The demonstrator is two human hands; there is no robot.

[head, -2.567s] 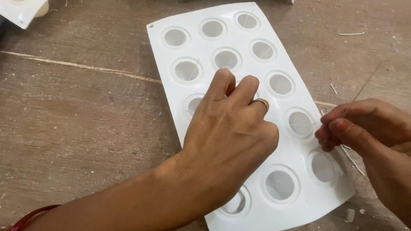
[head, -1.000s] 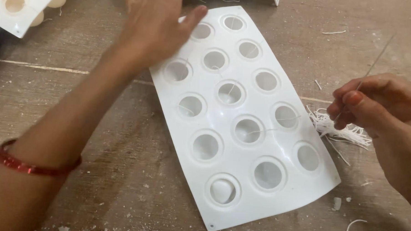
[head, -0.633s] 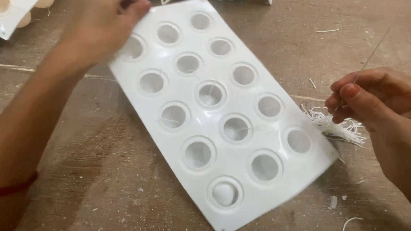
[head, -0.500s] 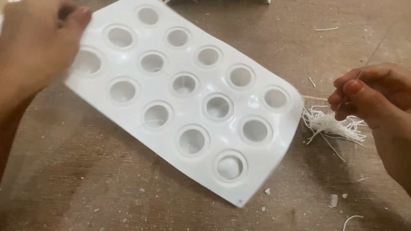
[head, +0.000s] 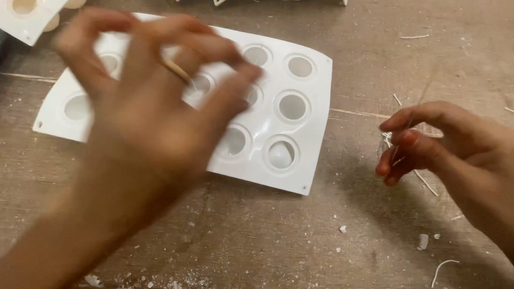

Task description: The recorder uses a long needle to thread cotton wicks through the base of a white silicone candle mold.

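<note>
Looking down from the head cam (only view): left hand [head: 150, 106] is blurred, hanging over the white mould tray [head: 294, 137], fingers spread and half curled, gripping nothing I can make out. Can't tell if it touches the tray.

Tray lies flat on the wooden table [head: 253, 241], round cavities up, its left part hidden by the hand. Right hand [head: 456, 148] sits to the tray's right, apart from it, thumb and forefinger pinched on thin white wick threads [head: 423, 181]; a loose end trails down onto the table. White crumbs [head: 421, 241] scattered nearby. Second white tray [head: 22, 5] pokes in at top left.

Step in hand, prob: repositioning the tray w/ threads kept ready. Next move would need one thread separated and fed into a cavity w/ a steady pinch.
</note>
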